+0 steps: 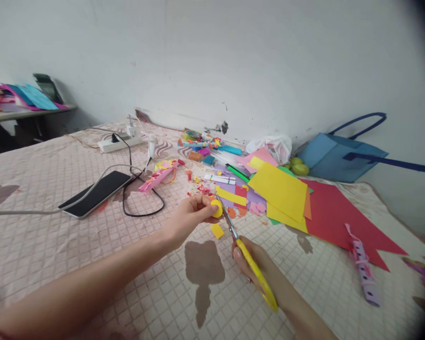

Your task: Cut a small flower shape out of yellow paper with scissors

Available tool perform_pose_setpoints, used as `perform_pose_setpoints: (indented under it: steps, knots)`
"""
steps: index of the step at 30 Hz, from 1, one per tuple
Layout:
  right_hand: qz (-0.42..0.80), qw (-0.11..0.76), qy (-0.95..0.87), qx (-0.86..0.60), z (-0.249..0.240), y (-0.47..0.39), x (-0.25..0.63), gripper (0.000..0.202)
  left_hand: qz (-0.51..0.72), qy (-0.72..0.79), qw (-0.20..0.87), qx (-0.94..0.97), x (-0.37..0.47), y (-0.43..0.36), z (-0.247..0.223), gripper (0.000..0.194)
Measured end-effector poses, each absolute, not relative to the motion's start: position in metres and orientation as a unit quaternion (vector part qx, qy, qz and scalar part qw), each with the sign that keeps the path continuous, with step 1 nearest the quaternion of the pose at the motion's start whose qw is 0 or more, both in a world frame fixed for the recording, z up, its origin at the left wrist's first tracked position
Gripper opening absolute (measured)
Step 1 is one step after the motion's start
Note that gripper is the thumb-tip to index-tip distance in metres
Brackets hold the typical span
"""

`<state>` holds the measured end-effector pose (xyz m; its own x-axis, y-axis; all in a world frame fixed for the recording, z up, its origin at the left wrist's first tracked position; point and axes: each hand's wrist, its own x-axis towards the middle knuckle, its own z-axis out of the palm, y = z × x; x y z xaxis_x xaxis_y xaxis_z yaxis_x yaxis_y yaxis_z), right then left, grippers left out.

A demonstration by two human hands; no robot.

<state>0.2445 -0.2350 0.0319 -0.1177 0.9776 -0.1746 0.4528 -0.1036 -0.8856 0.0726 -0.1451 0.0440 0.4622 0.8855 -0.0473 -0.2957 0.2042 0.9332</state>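
My left hand (194,213) pinches a small round yellow paper piece (217,208) between thumb and fingers. In my right hand (253,264) are yellow-handled scissors (255,270), their metal blades pointing up and left beside the right edge of the yellow piece. A small yellow scrap (217,231) lies on the quilted cover just below the piece. Behind both hands are a yellow strip (232,196), a red paper piece and many tiny coloured scraps (203,188). To the right, yellow sheets (278,191) overlap a large red sheet (335,215).
A black phone-like device (97,192) with cables lies at left, near a white power strip (120,144). A blue bag (340,156) leans by the wall at right. A purple paper tube (364,274) lies at the far right. Pink paper craft (157,178) sits left of the scraps.
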Motion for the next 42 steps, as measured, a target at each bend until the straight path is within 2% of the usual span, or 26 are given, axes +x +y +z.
perform_pose_setpoints:
  steps: [23, 34, 42]
  knots:
    - [0.430, 0.334, -0.601, -0.585, 0.025, -0.235, 0.244, 0.036, 0.416, 0.309, 0.712, 0.475, 0.073, -0.145, 0.045, 0.026]
    - [0.445, 0.329, -0.596, -0.582, 0.022, -0.235, 0.246, 0.034, 0.406, 0.300, 0.720, 0.476, 0.071, -0.141, 0.041, 0.026]
    - [0.405, 0.315, -0.623, -0.591, 0.021, -0.235, 0.246, 0.036, 0.386, 0.288, 0.736, 0.476, 0.069, -0.136, 0.044, 0.026]
